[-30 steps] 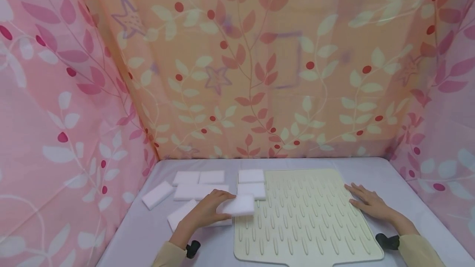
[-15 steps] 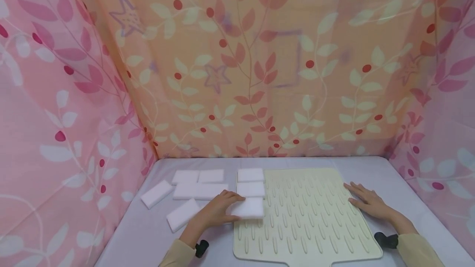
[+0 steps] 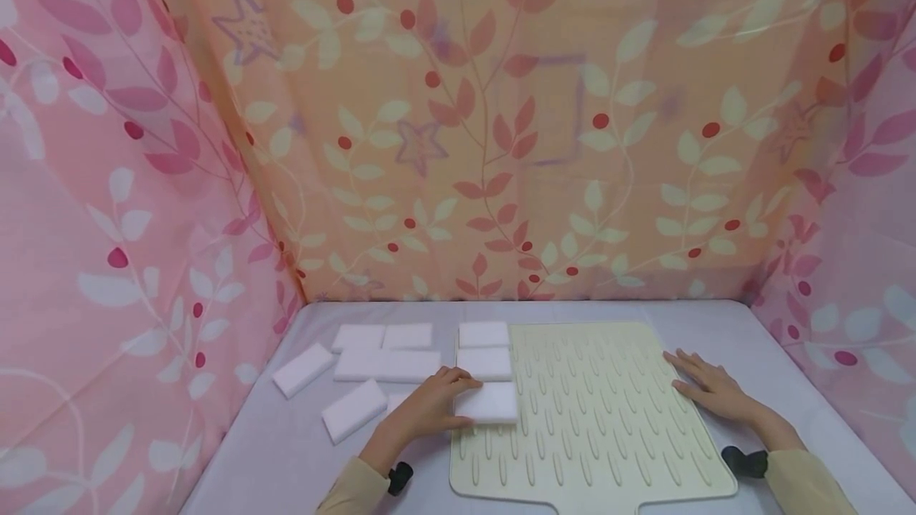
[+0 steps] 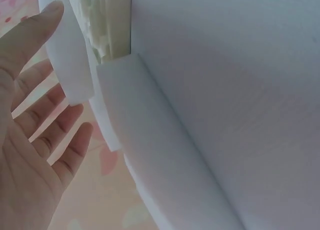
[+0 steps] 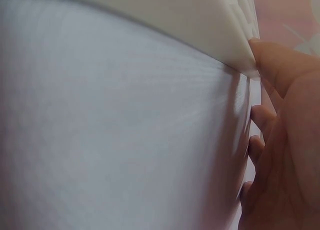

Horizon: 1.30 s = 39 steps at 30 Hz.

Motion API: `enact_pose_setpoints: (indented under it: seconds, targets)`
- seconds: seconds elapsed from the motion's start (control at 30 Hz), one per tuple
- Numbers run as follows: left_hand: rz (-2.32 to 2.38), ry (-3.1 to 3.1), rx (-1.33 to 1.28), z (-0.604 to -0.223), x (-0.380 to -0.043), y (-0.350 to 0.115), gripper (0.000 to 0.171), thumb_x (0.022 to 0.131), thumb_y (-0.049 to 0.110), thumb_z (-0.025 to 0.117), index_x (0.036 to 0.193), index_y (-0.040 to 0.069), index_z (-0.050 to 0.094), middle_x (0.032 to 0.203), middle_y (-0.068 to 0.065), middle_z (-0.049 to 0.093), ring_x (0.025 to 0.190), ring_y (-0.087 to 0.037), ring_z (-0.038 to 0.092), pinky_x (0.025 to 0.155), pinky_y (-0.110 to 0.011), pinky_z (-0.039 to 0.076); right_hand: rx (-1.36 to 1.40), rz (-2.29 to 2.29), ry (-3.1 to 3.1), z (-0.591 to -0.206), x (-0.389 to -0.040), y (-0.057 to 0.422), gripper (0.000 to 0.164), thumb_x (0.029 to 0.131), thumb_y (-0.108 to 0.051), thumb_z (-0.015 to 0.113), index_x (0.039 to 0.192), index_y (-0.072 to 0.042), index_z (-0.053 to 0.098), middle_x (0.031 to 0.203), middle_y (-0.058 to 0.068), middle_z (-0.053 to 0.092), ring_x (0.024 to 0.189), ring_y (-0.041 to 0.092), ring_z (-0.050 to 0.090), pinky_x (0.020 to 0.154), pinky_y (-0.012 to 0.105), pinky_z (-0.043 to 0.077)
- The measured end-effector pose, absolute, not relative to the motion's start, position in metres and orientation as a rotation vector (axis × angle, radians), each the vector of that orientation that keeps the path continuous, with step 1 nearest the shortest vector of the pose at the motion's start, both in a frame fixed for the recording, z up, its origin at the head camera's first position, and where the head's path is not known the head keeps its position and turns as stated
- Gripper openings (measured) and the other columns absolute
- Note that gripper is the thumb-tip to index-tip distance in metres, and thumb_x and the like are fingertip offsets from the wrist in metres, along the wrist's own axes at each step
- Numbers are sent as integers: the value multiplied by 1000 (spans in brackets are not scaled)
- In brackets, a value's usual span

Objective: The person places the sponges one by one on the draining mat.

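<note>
My left hand (image 3: 431, 405) pinches a white sponge block (image 3: 495, 402) between thumb and fingers, over the left side of a cream mat (image 3: 608, 412) with raised oval ridges. Two more white sponges, a far one (image 3: 483, 334) and a nearer one (image 3: 485, 363), lie in a column along the mat's left edge, just behind the held one. In the left wrist view, the thumb lies against the held sponge (image 4: 67, 55). My right hand (image 3: 716, 392) rests with fingers spread at the mat's right edge; in the right wrist view its thumb touches the mat's rim (image 5: 230, 35).
Left of the mat, several white sponges lie loose on the white-covered table (image 3: 265, 459), among them an angled one (image 3: 354, 410) and a far-left one (image 3: 303, 369). One is partly hidden behind my left hand. A patterned curtain (image 3: 487, 141) encloses the table's back and sides.
My left hand has moved right with the sponge, from the mat's left edge to a spot in front of the two sponges lying there. The right hand stays in place.
</note>
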<state>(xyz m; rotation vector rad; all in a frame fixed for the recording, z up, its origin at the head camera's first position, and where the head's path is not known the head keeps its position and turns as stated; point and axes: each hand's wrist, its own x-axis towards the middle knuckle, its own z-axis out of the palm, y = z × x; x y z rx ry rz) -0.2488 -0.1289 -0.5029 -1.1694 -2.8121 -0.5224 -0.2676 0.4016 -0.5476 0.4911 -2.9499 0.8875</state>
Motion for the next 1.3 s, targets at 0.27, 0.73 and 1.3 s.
enact_pose_setpoints:
  seconds: [0.27, 0.73, 1.3]
  targets:
    - [-455, -2822, -1123, -507, -250, -127, 59, 77, 43, 72, 129, 21, 54, 119, 3, 52, 109, -15, 47, 87, -36, 43, 498, 905, -2949, -546, -266, 401, 58, 91, -31, 56, 141, -8, 37, 141, 35, 26, 127, 59, 16, 93, 75, 3]
    - [-403, -2794, -1099, -517, -253, -127, 61, 77, 49, 69, 129, 23, 53, 121, 4, 52, 108, -14, 45, 83, -36, 44, 514, 901, -2924, -548, -268, 402, 57, 91, -30, 56, 140, -8, 38, 140, 36, 28, 126, 60, 18, 93, 75, 5]
    - [-510, -2745, -971, -502, -246, -165, 59, 77, 43, 72, 128, 19, 55, 122, 3, 52, 111, -18, 47, 85, -43, 43, 534, 916, -2900, -552, -268, 404, 55, 91, -29, 56, 139, -8, 39, 140, 36, 29, 125, 61, 19, 92, 75, 5]
